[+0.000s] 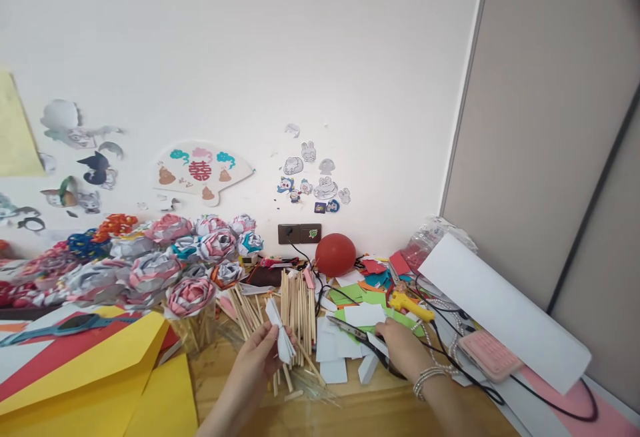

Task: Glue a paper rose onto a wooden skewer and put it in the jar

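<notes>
Pinched in my left hand (261, 350) is a bundle of folded white paper (281, 332), narrow at its middle, with a pale wooden stick just to its right. My right hand (406, 347) has its fingers curled at the upper edge of a small white paper piece (378, 344), which overlaps the scissors. Those scissors (353, 329) have dark blades pointing left, and their black handle lies partly hidden below my right hand. Around them are white paper pieces (333, 369) and green paper (350, 294). Several wooden sticks (299, 304) lie behind my left hand.
Paper flowers (155, 270) crowd the left, behind yellow card (165, 397). A red balloon (335, 255) rests by the wall socket (300, 233). To the right are a yellow glue gun (411, 305), black cables, a pink calculator-like pad (490, 355) and a large white sheet (505, 310).
</notes>
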{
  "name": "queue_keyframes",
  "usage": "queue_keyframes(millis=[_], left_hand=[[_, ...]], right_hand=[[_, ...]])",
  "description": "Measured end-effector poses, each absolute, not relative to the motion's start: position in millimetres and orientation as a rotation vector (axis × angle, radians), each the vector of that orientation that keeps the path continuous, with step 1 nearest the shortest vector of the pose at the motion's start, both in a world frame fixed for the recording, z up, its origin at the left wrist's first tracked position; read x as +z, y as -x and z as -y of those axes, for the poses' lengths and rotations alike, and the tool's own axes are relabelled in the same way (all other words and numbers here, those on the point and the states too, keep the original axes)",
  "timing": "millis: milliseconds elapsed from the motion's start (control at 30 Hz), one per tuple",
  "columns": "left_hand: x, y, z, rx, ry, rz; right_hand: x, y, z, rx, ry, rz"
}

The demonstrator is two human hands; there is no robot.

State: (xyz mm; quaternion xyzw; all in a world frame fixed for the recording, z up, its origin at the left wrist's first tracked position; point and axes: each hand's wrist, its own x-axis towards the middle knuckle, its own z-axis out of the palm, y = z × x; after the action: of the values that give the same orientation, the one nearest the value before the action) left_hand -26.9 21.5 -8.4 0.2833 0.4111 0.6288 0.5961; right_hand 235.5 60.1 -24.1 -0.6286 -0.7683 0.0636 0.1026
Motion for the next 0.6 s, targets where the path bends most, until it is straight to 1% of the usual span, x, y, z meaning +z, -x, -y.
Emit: queue_keyframes(millis=[233,500,600], left_hand=[[-8,34,-26,1.503,-0.653,-0.995],[-16,35,-33,1.502,-0.675,-1.029],[-19,37,-32,1.508,-0.650,-1.021]], right_hand=[[-25,-239,-50,0.227,1.812,2.339],[-30,-216,-53,0.125,1.892,2.256],[-28,-209,-54,0.214,1.798,2.179]])
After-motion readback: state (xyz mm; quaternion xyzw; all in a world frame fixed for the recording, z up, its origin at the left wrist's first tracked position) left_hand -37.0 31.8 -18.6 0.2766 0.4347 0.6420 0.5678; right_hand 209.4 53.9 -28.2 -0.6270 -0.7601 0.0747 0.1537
